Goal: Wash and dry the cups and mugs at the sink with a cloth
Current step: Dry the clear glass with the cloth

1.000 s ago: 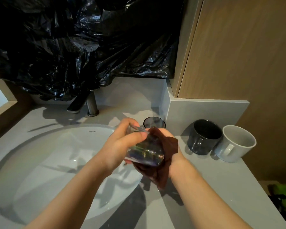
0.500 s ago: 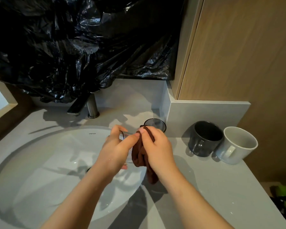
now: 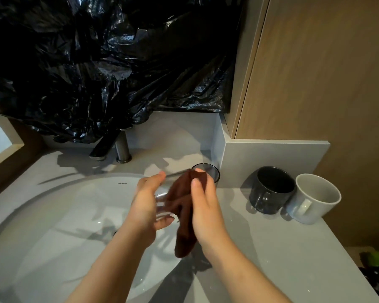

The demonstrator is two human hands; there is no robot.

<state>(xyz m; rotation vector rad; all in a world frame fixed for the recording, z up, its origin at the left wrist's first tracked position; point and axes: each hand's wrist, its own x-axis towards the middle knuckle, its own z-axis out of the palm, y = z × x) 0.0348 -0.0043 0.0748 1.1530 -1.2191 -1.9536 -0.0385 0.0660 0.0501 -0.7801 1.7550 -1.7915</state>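
Two bare forearms reach in from the near edge of the worktop (image 3: 282, 259), meeting over the right rim of the white sink (image 3: 53, 226). The left hand (image 3: 146, 206) grips a clear glass (image 3: 162, 202), thumb up at the top and fingers curled round beneath it, holding it in the air above the basin's right side. The right hand (image 3: 206, 208) pinches a dark brown cloth (image 3: 183, 228) between thumb and fingers and holds it against the glass; whether the cloth goes inside the glass cannot be told. The loose end of the cloth hangs down below both hands, over the sink's rim. To the right, near the worktop's right edge, a dark grey mug (image 3: 269, 197) and a white mug (image 3: 311, 206) stand upright, touching each other, handles turned toward the near side. Just behind the hands, in the back corner where the worktop meets the grey upstand, a tinted glass (image 3: 210, 171) stands upright, partly hidden by the right hand's fingertips. At the back edge behind the sink stands a metal tap (image 3: 122, 147). Crumpled black plastic sheeting (image 3: 96, 62) hangs above it, and a wooden cabinet (image 3: 326, 73) rises at the right.
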